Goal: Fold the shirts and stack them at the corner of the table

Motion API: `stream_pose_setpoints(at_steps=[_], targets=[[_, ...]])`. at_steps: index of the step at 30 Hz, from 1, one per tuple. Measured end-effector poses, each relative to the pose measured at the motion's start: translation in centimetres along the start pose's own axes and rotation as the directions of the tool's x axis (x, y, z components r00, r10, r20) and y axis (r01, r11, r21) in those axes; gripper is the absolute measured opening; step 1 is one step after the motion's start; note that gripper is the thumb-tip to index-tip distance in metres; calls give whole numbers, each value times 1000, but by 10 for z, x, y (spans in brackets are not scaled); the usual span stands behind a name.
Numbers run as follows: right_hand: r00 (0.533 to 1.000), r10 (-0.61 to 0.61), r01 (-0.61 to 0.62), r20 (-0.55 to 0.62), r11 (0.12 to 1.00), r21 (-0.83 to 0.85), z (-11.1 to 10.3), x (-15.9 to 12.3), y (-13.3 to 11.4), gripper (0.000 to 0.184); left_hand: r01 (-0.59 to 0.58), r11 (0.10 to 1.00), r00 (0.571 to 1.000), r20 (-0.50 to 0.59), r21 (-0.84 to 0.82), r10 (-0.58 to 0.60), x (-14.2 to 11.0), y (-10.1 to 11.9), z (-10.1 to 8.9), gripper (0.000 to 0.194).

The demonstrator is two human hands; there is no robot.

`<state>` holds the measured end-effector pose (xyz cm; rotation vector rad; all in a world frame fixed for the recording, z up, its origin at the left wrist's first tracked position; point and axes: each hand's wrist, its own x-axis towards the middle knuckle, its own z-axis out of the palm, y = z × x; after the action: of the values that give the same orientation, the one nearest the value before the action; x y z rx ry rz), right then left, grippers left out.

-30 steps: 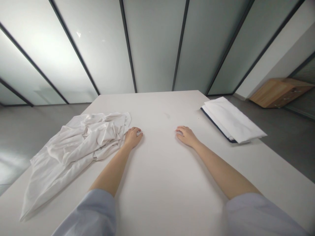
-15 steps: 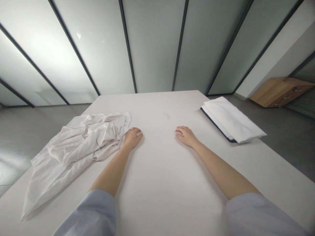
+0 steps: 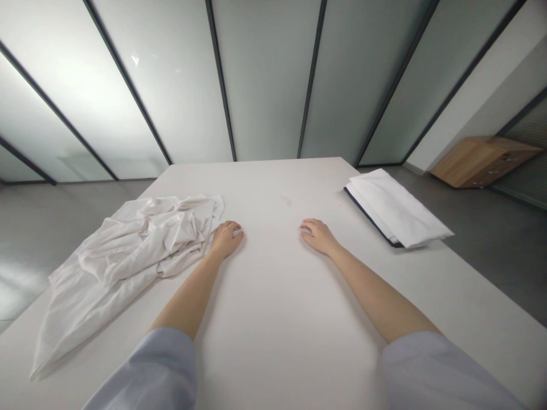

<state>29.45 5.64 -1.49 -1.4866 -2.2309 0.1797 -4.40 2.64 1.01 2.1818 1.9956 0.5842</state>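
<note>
A glass wall [image 3: 265,80] is standing beyond the table [image 3: 277,319]. A crumpled cloth [image 3: 141,245] is lying left, a folded cloth [image 3: 397,208] right. The left hand [image 3: 226,238], loosely uncurled, is resting just beside the crumpled cloth; the right hand [image 3: 319,236], likewise uncurled, is resting nearer the folded cloth.

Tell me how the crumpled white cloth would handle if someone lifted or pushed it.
The crumpled white cloth is probably floppy, since it lies in soft, loose folds. Its edges look thin, so it is likely light for its spread. Pushed, it would probably bunch further, given its many wrinkles.
</note>
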Motion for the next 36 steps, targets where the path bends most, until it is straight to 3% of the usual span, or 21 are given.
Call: stream_pose_setpoints(at_steps=[11,14,17,19,21,24,26,30,33,36], targets=[[1000,-19,19,-13,1000,-22,5,2,6,25,-86,991,996,26,101,84,-2,1,2,30],[1000,-18,18,-13,999,-27,5,3,6,25,-157,980,986,80,120,148,-5,-4,-9,42],[1000,-24,24,-4,999,-36,5,3,7,26,-182,953,983,5,243,186,-11,-17,-31,54],[1000,-28,28,-1,999,-37,6,3,7,27,-63,937,991,-92,345,100,-17,-31,-50,59],[1000,-31,31,-3,999,-36,7,3,9,27,169,910,980,-167,377,-113,-22,-49,-67,68],[999,-32,31,-8,999,-32,8,3,10,27,475,819,880,-155,321,-449,-28,-78,-86,87],[999,-31,30,-10,999,-27,8,3,9,27,518,803,854,-121,293,-507,-29,-96,-91,84],[1000,-24,24,-13,1000,-18,8,2,8,27,506,830,863,-133,235,-488,-26,-120,-95,54],[1000,-22,21,-18,1000,-13,7,2,7,27,553,831,829,-141,61,-541,-20,-127,-103,37],[1000,-11,10,-17,1000,-17,6,4,3,26,544,821,782,-250,-171,-571,-5,-120,-120,28]])
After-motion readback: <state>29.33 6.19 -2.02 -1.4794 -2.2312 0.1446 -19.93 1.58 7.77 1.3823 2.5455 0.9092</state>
